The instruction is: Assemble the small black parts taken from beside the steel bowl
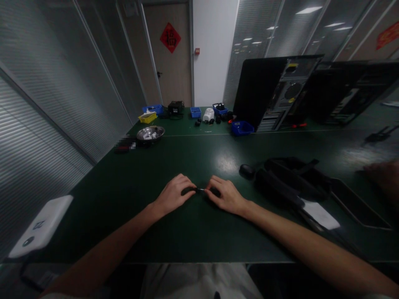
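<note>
Over the dark green table (187,158), near its front middle, my left hand (176,193) pinches the dark end of a small thin object between thumb and fingers. Facing it, my right hand (226,194) pinches the other end at its fingertips. A short, bright, metal-looking part of the small object (201,189) shows in the narrow gap between the hands. Both hands rest low, close to the tabletop. What exactly the object is, I cannot tell.
Right of my hands lie a black mouse (247,170), a black bag (289,178) and white paper (321,214). Another person's hand (385,176) is at far right. Behind stand a metal bowl (151,133), a blue bin (242,128) and a computer case (274,93). A white device (42,226) is front left.
</note>
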Motion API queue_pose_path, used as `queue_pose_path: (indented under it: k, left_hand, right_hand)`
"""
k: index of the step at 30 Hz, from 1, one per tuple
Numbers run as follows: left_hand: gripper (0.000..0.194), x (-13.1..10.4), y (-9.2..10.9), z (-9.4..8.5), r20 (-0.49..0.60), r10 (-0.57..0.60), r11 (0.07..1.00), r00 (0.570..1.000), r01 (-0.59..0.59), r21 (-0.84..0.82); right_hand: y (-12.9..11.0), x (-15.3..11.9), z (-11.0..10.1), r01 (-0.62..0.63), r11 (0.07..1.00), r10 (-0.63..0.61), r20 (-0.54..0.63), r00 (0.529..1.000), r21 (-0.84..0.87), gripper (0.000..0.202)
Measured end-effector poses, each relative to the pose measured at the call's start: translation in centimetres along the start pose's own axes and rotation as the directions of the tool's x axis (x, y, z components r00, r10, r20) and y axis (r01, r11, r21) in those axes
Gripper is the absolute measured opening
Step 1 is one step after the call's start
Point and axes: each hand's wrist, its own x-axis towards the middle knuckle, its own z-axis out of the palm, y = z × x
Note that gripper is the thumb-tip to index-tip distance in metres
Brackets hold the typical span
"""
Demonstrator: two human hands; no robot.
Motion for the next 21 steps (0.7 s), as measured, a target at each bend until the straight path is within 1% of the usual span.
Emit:
queue_pose_path:
  k: [3,7,9,10,12,13,14,16,17,19,21]
  left_hand:
    - [0.021,0.0,-0.5,0.0,-0.008,-0.031,1.0,0.999,0.031,-0.006]
    - [0.027,-0.1,-0.7,0.4,0.04,-0.015,1.0,0.999,0.014,0.012]
    - [0.029,-0.2,-1.2,0.2,0.066,-0.013,0.999,0.998,0.011,0.038]
    - [0.03,-0.3,-1.8,-0.3,0.076,-0.03,0.999,0.997,0.026,0.046]
    - [0.035,-0.8,-4.0,-1.8,0.078,-0.119,0.992,0.99,0.114,0.059]
    - [0.037,-1.2,-5.6,-2.9,0.058,-0.192,0.98,0.98,0.188,0.07]
    - [0.039,-1.8,-7.5,-4.1,0.027,-0.28,0.957,0.96,0.276,0.084]
    - [0.042,-3.5,-11.6,-7.1,-0.1,-0.443,0.879,0.891,0.453,0.148]
    - [0.043,-4.6,-13.7,-8.7,-0.177,-0.491,0.835,0.853,0.519,0.183]
    - [0.041,-7.2,-17.1,-11.6,-0.313,-0.555,0.723,0.771,0.633,0.276]
    - [0.04,-9.6,-19.3,-13.8,-0.362,-0.598,0.653,0.715,0.697,0.297]
  right_hand:
    - [0.1,0.0,0.1,-0.006,1.0,0.006,0.008,1.0,-0.007,0.009]
    - [0.2,0.0,0.1,-0.003,1.0,0.003,0.003,1.0,-0.01,0.009]
    - [0.1,0.0,0.1,-0.005,1.0,0.005,0.002,1.0,-0.008,0.009]
    - [0.1,0.0,0.0,-0.005,1.0,0.005,0.006,1.0,-0.006,0.009]
    - [0.1,0.0,-0.1,-0.006,1.0,0.006,0.013,1.0,-0.003,0.01]
    - [0.1,0.0,-0.2,-0.006,1.0,0.006,0.017,1.0,-0.002,0.01]
    - [0.0,0.0,-0.2,-0.006,1.0,0.006,0.019,1.0,-0.001,0.01]
    - [0.1,0.1,-0.3,-0.004,1.0,0.004,0.021,1.0,0.004,0.011]
    - [0.1,0.0,-0.3,-0.004,1.0,0.004,0.022,1.0,0.007,0.012]
    - [0.1,0.0,-0.2,-0.002,1.0,0.002,0.022,1.0,0.008,0.012]
    - [0.1,0.0,-0.2,0.0,1.0,0.0,0.016,1.0,0.001,0.011]
